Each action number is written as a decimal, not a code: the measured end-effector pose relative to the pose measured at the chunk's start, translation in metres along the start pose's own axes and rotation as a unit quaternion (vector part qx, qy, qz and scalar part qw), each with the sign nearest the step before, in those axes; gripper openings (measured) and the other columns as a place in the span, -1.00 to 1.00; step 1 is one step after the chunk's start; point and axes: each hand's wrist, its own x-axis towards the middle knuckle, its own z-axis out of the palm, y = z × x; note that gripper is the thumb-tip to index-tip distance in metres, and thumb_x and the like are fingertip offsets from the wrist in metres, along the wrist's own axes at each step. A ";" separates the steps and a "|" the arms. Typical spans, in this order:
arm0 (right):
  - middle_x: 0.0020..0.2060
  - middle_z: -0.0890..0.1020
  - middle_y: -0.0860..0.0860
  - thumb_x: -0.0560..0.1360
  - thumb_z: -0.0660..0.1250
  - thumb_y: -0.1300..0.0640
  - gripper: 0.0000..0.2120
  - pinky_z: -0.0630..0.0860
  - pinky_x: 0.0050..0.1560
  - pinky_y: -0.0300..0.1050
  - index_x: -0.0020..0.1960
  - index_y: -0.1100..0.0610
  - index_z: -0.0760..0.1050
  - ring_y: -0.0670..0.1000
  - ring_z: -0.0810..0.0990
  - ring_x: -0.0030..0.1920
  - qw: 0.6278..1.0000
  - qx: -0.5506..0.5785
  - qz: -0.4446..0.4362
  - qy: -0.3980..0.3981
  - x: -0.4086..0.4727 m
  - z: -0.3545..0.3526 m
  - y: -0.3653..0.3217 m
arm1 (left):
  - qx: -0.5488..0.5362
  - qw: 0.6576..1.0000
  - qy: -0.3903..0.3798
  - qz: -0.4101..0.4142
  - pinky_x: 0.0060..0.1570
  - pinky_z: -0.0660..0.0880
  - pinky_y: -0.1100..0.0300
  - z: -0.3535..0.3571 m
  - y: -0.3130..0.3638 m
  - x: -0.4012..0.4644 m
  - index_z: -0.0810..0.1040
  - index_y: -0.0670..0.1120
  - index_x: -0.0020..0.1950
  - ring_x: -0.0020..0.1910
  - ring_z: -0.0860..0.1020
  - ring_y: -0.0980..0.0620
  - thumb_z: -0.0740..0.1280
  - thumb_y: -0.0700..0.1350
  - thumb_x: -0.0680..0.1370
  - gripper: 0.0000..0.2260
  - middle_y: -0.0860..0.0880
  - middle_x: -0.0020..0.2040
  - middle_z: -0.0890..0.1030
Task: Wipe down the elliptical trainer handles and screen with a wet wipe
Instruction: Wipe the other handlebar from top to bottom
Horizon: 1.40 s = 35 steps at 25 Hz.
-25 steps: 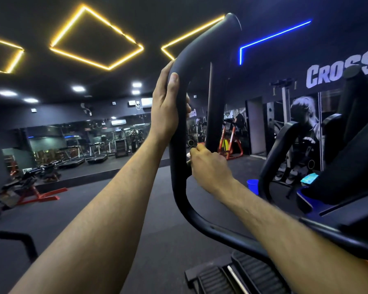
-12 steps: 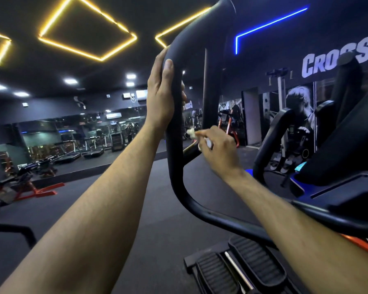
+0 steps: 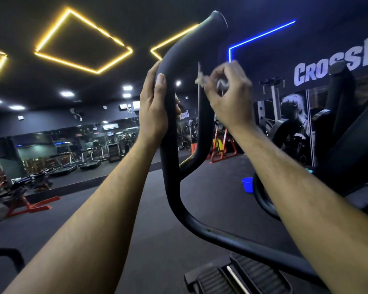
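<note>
The black left handle [image 3: 170, 170] of the elliptical trainer rises in the middle of the head view and curves up to a flared tip. My left hand [image 3: 154, 107] grips its outer bar high up, thumb on the near side. My right hand [image 3: 229, 94] is blurred by motion and pinches a crumpled white wet wipe [image 3: 202, 78] against the inner upright bar [image 3: 206, 124] of the same handle. The trainer's right handle [image 3: 339, 85] and dark console body [image 3: 353, 149] stand at the right edge; the screen face is not visible.
A foot pedal [image 3: 242, 274] lies below the handle. A blue bucket [image 3: 248, 184] stands on the dark floor beyond it. Red-framed machines [image 3: 28, 205] sit at the left, treadmills along the mirrored back wall. A black rail [image 3: 9, 254] shows at bottom left.
My right hand has slid the wipe up the inner bar from about mid-height to near the level of my left hand. My left hand has kept its grip on the outer bar.
</note>
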 end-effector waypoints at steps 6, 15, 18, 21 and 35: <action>-0.22 0.57 0.06 0.54 0.46 0.17 -0.81 0.45 -0.25 -0.29 -0.15 0.15 0.46 -0.04 0.51 -0.25 0.987 0.052 0.147 -0.042 -0.074 0.000 0.007 | -0.007 1.000 -0.002 0.004 -0.37 0.48 0.06 0.000 -0.001 -0.001 0.34 -0.14 0.56 -0.42 0.50 -0.08 0.08 -0.04 0.77 -0.62 -0.14 -0.31 0.49; -0.01 0.74 -0.02 0.58 0.42 0.16 -0.84 0.64 0.15 0.10 0.10 -0.07 0.66 0.02 0.71 0.06 0.850 0.237 0.470 0.025 -0.156 0.008 0.002 | 0.001 1.000 0.001 -0.005 -0.35 0.48 0.04 0.000 -0.002 0.000 0.33 -0.11 0.57 -0.43 0.50 -0.09 0.10 0.01 0.75 -0.59 -0.12 -0.29 0.51; 0.02 0.75 -0.01 0.58 0.41 0.23 -0.79 0.63 0.14 -0.13 0.20 0.10 0.66 -0.07 0.73 0.02 0.792 0.276 0.542 0.056 -0.165 0.012 -0.013 | 0.001 1.000 -0.001 -0.005 -0.34 0.47 0.03 -0.001 -0.002 -0.001 0.34 -0.10 0.57 -0.42 0.50 -0.09 0.09 0.01 0.76 -0.60 -0.13 -0.28 0.50; -0.07 0.76 0.01 0.57 0.40 0.33 -0.80 0.64 -0.02 -0.24 0.17 0.21 0.66 -0.11 0.73 -0.12 0.738 0.282 0.609 0.073 -0.171 0.017 -0.024 | -0.007 1.000 0.003 -0.014 -0.35 0.47 0.03 -0.001 -0.003 0.000 0.33 -0.10 0.57 -0.41 0.49 -0.08 0.09 0.01 0.76 -0.60 -0.15 -0.28 0.49; -0.15 0.75 -0.01 0.48 0.50 0.29 -0.84 0.63 -0.13 -0.24 0.04 0.11 0.69 -0.04 0.73 -0.12 0.827 0.226 0.510 -0.078 -0.104 -0.035 -0.053 | 0.011 1.000 0.019 -0.021 -0.43 0.50 0.08 0.000 -0.003 -0.001 0.38 -0.04 0.54 -0.41 0.51 -0.13 0.12 -0.02 0.78 -0.67 -0.17 -0.29 0.51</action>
